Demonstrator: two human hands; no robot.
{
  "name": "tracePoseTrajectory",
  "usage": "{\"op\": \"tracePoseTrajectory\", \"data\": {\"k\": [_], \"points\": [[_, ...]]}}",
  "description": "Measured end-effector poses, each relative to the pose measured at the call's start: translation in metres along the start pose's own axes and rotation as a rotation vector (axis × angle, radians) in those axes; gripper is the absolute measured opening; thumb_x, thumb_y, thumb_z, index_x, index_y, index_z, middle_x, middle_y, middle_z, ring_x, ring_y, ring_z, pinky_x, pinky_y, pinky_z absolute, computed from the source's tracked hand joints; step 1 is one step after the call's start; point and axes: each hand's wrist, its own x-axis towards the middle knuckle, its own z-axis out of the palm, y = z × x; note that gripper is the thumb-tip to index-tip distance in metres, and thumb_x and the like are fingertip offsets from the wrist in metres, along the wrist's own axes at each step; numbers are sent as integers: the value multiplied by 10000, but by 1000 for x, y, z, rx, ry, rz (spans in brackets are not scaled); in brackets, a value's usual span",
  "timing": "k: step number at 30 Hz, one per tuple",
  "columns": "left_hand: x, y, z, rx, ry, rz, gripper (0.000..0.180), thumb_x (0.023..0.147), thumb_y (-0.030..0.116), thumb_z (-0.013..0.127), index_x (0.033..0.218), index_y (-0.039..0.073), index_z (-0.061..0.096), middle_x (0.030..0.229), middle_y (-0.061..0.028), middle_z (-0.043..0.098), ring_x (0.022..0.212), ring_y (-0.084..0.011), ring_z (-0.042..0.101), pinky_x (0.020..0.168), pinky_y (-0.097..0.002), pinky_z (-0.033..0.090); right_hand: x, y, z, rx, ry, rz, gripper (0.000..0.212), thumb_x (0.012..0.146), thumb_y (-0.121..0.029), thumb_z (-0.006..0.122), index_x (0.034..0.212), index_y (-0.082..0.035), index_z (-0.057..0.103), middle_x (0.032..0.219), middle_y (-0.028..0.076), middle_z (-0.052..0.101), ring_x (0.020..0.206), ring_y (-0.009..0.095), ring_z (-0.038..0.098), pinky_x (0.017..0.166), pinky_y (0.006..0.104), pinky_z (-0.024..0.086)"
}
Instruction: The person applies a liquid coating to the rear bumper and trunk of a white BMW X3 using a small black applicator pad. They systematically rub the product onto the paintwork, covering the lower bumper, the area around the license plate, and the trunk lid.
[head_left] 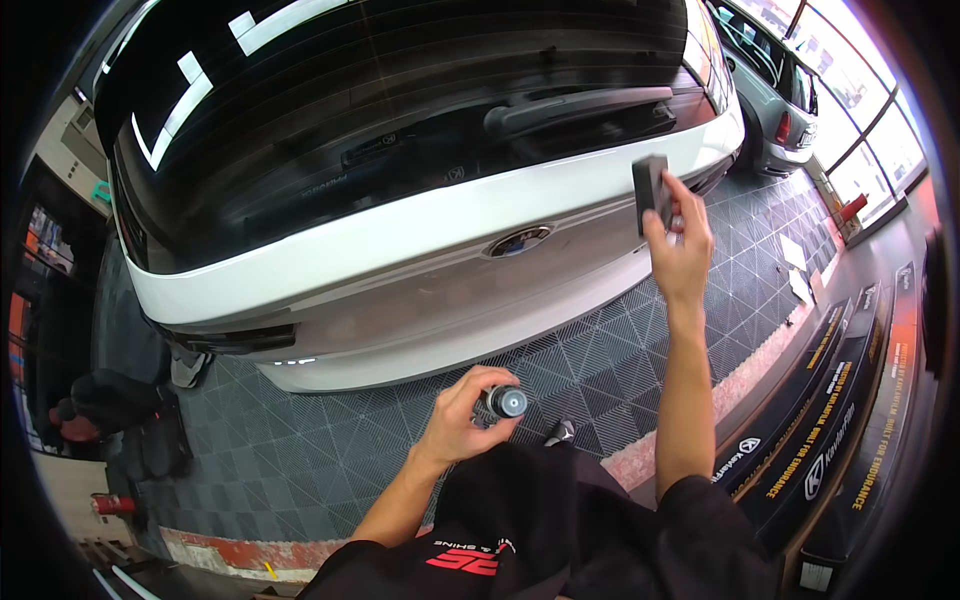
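Observation:
In front of me stands the rear of a white car [420,225], its dark rear window [330,100] and wiper [580,108] above the tailgate. My left hand [460,420], low and near my body, wraps round a small dark bottle [508,402] whose round top faces me. Raised at the right, my right hand [683,225] grips a black block-shaped applicator [651,190] between thumb and fingers. The block is held up before the tailgate's right side; whether it touches the paint I cannot tell. A round badge [518,241] sits at the tailgate's middle.
Long black boxes [840,420] lie along the right side. A second, silver car [780,95] stands at the far right by large windows. Grey patterned tiles [560,370] cover the floor. Fire extinguishers [112,504] [852,207] stand at the left and right edges.

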Motion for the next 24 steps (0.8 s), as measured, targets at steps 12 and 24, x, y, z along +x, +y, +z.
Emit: {"op": "tracePoseTrajectory", "data": {"k": [12,24], "points": [[-44,-17,-56,-66,105,-42,483,690,-7,813,1130,31,616,1070,-128,700,961,-226,697,800,-313,569,5,-35,45,-374,79,5,420,790,-269,679,1153,-61,708,1124,172,624,1051,355,592,933,436,490],[-45,-10,-50,-36,112,-52,454,691,-2,802,1104,20,615,1065,-129,704,954,-217,695,745,-281,557,-54,-121,101,-206,41,-161,414,714,-208,749,1086,-35,694,1034,141,562,962,312,572,797,423,489]]}}
